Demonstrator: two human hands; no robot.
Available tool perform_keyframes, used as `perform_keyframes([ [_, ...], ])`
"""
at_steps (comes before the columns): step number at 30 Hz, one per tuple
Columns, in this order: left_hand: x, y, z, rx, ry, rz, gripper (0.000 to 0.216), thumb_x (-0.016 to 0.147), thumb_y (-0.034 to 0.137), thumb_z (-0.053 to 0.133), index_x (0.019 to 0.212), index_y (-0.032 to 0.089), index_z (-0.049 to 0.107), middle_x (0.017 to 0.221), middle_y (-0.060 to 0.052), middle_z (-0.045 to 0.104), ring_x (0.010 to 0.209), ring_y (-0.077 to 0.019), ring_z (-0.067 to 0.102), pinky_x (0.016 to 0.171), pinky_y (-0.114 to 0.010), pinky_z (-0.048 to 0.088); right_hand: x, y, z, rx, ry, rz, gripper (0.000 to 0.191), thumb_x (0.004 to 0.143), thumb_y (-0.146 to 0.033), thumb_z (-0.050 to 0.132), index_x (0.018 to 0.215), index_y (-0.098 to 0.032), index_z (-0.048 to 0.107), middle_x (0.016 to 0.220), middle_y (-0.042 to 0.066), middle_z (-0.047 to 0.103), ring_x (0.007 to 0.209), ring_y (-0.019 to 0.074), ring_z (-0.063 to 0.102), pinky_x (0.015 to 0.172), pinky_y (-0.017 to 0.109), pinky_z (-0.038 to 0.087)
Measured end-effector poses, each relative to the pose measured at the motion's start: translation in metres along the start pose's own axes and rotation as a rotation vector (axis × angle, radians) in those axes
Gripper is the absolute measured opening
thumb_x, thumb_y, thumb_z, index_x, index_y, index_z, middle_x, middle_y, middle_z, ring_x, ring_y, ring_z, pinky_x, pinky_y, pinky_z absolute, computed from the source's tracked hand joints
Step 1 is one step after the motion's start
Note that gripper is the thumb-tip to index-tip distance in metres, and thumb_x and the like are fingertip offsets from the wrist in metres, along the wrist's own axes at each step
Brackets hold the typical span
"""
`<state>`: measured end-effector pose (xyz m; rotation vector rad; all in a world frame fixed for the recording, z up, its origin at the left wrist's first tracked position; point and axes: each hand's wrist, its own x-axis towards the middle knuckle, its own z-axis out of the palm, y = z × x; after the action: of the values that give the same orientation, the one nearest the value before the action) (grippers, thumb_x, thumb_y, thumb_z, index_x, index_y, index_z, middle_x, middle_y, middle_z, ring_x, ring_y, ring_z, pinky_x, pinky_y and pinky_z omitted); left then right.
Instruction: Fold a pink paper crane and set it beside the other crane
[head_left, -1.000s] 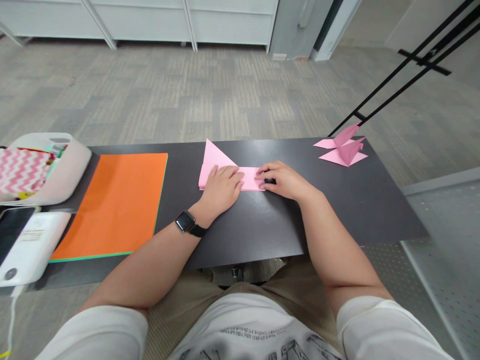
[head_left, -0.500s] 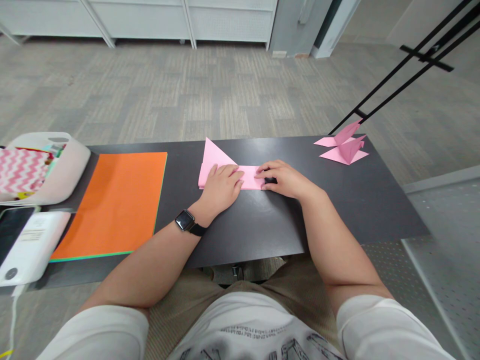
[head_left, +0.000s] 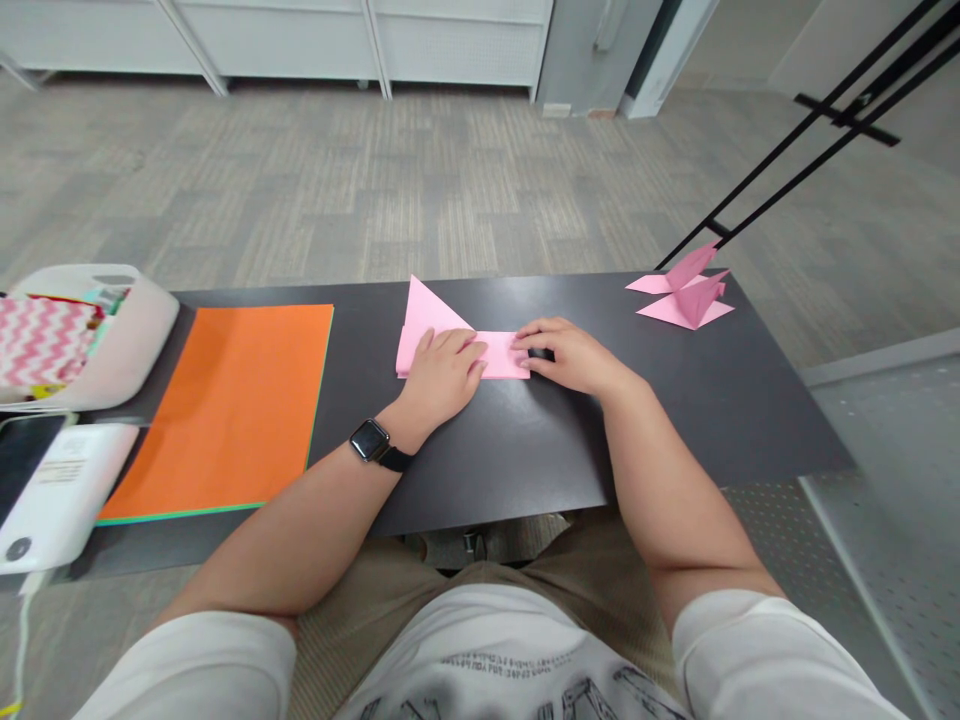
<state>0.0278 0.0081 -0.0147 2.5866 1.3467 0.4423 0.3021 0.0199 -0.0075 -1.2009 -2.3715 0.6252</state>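
Note:
A partly folded pink paper (head_left: 431, 318) lies on the dark table (head_left: 525, 440), one triangular flap pointing away from me. My left hand (head_left: 441, 377), a black watch on its wrist, lies flat on the paper's left half with fingers stretched out. My right hand (head_left: 566, 355) rests at the paper's right end, its fingertips pressing down on the folded edge.
A stack of orange sheets (head_left: 232, 400) lies to the left. Further left are a white basket (head_left: 124, 340) with patterned paper and a white device (head_left: 52, 490). Two folded pink paper pieces (head_left: 686, 295) sit at the far right corner. Black rods slant beyond the table.
My right hand's fingertips have shifted slightly along the paper's right end. The left hand stays pressed on the paper.

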Motion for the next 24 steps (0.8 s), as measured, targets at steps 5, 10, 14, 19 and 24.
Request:
perform_keyframes([
  [5, -0.001, -0.001, 0.001, -0.009, 0.01, 0.004, 0.033, 0.109, 0.031, 0.054, 0.135, 0.024, 0.074, 0.151, -0.012, 0.067, 0.143, -0.0326, 0.058, 0.13, -0.064, 0.032, 0.004, -0.009, 0.009, -0.048, 0.019, 0.023, 0.033, 0.095, -0.032, 0.078, 0.127, -0.033, 0.082, 0.137, 0.007, 0.075, 0.127, 0.0315, 0.065, 0.118, 0.055, 0.045],
  [10, -0.001, 0.0, 0.001, -0.022, 0.004, 0.0, 0.035, 0.11, 0.031, 0.051, 0.136, 0.024, 0.074, 0.151, -0.013, 0.067, 0.143, -0.0328, 0.059, 0.13, -0.064, 0.033, 0.005, -0.015, 0.016, -0.141, 0.006, 0.082, 0.032, 0.092, -0.032, 0.083, 0.124, -0.036, 0.083, 0.137, 0.004, 0.076, 0.127, 0.0348, 0.063, 0.111, 0.059, 0.045],
  [14, -0.004, -0.011, -0.007, -0.003, 0.033, -0.021, 0.036, 0.11, 0.03, 0.048, 0.136, 0.026, 0.073, 0.153, -0.012, 0.066, 0.145, -0.0317, 0.058, 0.13, -0.062, 0.035, 0.002, -0.011, 0.012, -0.187, 0.015, 0.066, 0.031, 0.091, -0.032, 0.084, 0.122, -0.037, 0.083, 0.137, 0.005, 0.077, 0.125, 0.0359, 0.063, 0.106, 0.059, 0.047],
  [19, -0.009, -0.052, -0.026, -0.044, 0.007, -0.042, 0.037, 0.108, 0.033, 0.049, 0.133, 0.025, 0.076, 0.148, -0.01, 0.072, 0.137, -0.0299, 0.066, 0.124, -0.057, 0.044, -0.008, 0.01, -0.001, -0.173, -0.018, 0.041, 0.032, 0.092, -0.029, 0.08, 0.124, -0.035, 0.082, 0.139, 0.004, 0.076, 0.125, 0.0344, 0.066, 0.111, 0.06, 0.046],
  [24, -0.01, -0.075, -0.031, -0.102, -0.019, 0.082, 0.037, 0.106, 0.037, 0.053, 0.128, 0.024, 0.08, 0.142, -0.009, 0.075, 0.136, -0.0277, 0.067, 0.122, -0.048, 0.048, -0.011, 0.013, -0.009, -0.16, -0.021, 0.037, 0.028, 0.098, -0.033, 0.071, 0.123, -0.033, 0.083, 0.139, 0.005, 0.077, 0.126, 0.033, 0.068, 0.114, 0.06, 0.046],
])
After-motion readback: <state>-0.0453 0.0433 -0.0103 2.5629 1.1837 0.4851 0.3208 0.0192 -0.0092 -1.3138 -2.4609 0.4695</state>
